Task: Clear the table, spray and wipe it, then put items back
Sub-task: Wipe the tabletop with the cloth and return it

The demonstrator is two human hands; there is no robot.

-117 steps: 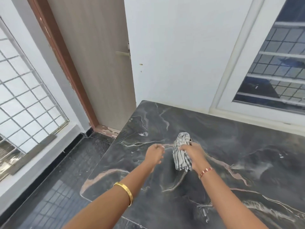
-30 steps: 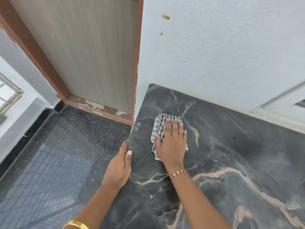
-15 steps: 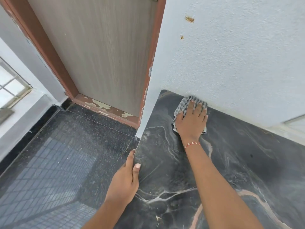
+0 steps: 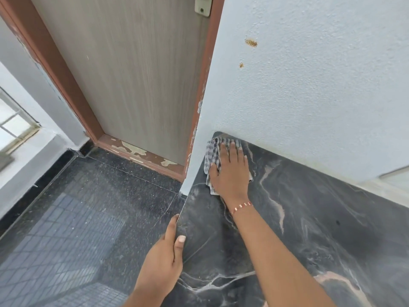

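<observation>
At the desk's (image 4: 309, 229) far corner against the wall (image 4: 309, 96), the right hand (image 4: 230, 171), fingers spread flat, presses a checked cloth (image 4: 211, 157) that looks soft, light and best handled by palm pressure, while the left hand (image 4: 163, 260) clamps the desk's edge.

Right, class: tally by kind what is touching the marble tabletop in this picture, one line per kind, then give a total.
Hands: 2, left hand gripping the table edge, right hand pressing flat
Checked cloth: 1
Total: 3
</observation>
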